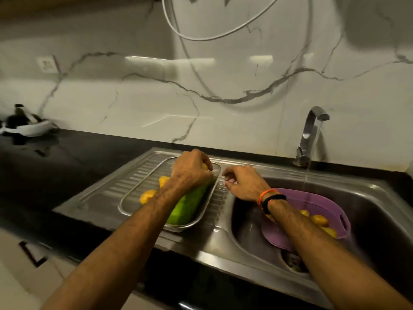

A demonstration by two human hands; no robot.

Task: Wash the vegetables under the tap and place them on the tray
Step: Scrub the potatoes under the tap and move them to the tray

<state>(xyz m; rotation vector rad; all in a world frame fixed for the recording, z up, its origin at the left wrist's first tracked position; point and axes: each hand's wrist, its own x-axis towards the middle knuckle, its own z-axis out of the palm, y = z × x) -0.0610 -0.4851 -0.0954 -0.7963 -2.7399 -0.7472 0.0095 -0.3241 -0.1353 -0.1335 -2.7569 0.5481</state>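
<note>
A steel tray sits on the sink's ribbed drainboard. In it lie a long green vegetable and two yellow potatoes. My left hand is over the tray's far end, fingers curled round another yellow potato. My right hand hovers just right of the tray's rim, fingers loosely curled and holding nothing. A purple colander in the sink basin holds several more potatoes. Water runs from the tap down to the colander.
The steel basin has a drain at its near side. Black countertop extends left, with a white and black item at the far left. A marble backsplash rises behind.
</note>
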